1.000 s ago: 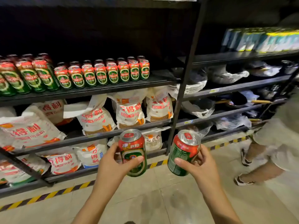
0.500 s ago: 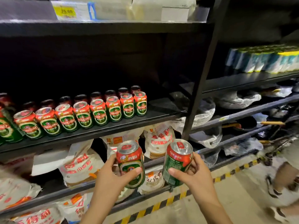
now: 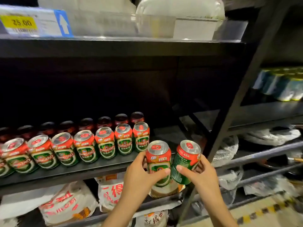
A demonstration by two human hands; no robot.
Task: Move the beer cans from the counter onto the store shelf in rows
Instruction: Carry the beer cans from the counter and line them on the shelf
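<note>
Shelf (image 3: 105, 166) stocked, blurry; hands (image 3: 139, 176) (image 3: 200, 175) grip 2 cans (image 3: 158, 159) (image 3: 186, 161).

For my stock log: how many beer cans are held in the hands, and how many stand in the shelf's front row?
Held cans: 2, left-hand can in left hand, right-hand can in right hand.
Front-row cans on shelf: 7, plus one cut off at left.
Total: 9 whole cans.
</note>
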